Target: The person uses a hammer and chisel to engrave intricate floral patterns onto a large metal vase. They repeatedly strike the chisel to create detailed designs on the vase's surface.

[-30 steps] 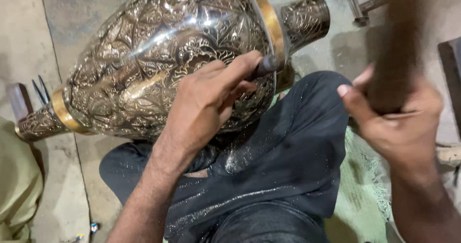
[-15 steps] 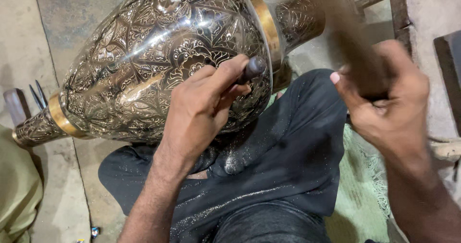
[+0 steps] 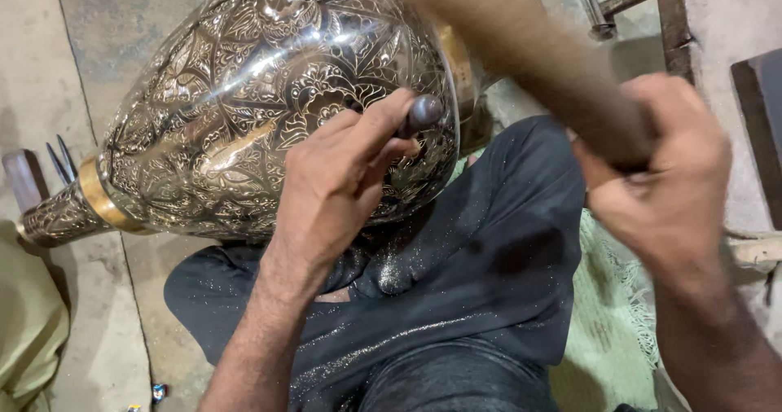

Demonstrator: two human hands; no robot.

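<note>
Left hand pinches a punch against the engraved vase lying across the lap. Right hand fist-tight on a blurred wooden mallet, above the punch.

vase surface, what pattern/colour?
The vase is shiny dark silver metal, engraved all over with flowers and leaves, with gold bands. Head view.

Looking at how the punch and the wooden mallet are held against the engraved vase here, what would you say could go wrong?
The left hand pinches the short punch close to its struck end, so a stray blow from the wooden mallet in the right hand might hit the fingers. The engraved metal vase lies tilted across the lap, unclamped; it could roll. On the curved wall the punch may skid and scar the pattern.
</note>
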